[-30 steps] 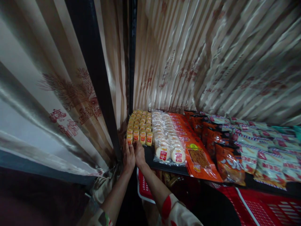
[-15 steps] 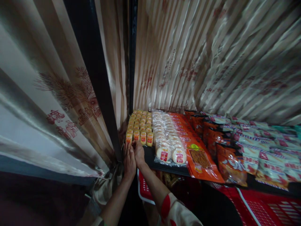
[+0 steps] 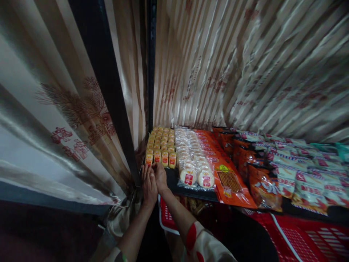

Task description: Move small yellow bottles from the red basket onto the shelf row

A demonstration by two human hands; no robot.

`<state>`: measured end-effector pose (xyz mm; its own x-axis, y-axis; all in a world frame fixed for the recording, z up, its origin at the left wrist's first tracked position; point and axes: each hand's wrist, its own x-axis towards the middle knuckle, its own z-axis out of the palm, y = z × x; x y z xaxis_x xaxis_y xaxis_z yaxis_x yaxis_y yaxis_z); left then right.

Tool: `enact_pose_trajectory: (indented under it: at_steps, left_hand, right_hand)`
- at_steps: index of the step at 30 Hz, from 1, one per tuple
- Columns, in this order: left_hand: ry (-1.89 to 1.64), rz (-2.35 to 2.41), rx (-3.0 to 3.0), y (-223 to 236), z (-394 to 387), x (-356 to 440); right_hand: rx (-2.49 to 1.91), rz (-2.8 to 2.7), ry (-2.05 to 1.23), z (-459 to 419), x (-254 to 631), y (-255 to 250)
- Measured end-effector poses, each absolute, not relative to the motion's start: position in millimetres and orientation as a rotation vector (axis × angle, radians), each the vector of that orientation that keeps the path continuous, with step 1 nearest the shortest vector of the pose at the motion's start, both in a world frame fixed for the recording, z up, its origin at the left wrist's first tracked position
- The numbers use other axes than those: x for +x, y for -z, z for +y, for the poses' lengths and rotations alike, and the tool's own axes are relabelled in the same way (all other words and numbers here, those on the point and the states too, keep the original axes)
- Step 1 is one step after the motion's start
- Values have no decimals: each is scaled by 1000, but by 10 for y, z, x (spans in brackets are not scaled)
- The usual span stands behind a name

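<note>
Small yellow packets with red-and-white labels (image 3: pixel 161 147): packed upright in tight rows, four across, running back to the striped curtain at the left end of the dark shelf (image 3: pixel 174 180). Front row sits back from the shelf's front edge. Front-left packet is touching the fingers of both hands; labels face forward. Print too small to read.

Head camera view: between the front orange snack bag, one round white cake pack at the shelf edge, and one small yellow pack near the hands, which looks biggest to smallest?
1. front orange snack bag
2. round white cake pack
3. small yellow pack, clearly the smallest, though it lies slightly farther back.
</note>
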<state>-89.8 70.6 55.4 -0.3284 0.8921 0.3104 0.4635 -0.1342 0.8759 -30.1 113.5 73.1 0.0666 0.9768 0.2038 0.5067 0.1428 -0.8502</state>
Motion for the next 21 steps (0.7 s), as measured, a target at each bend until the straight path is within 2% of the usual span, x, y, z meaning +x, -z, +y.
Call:
enact_pose_trajectory:
  at_steps: [12, 21]
  left_hand:
    - [-1546, 1707, 1675, -486, 650, -906]
    - [-1521, 1799, 1832, -511, 198, -679]
  right_hand:
    - [-1350, -1495, -645, 901, -211, -738]
    - [-1310, -1567, -656, 462, 49, -665]
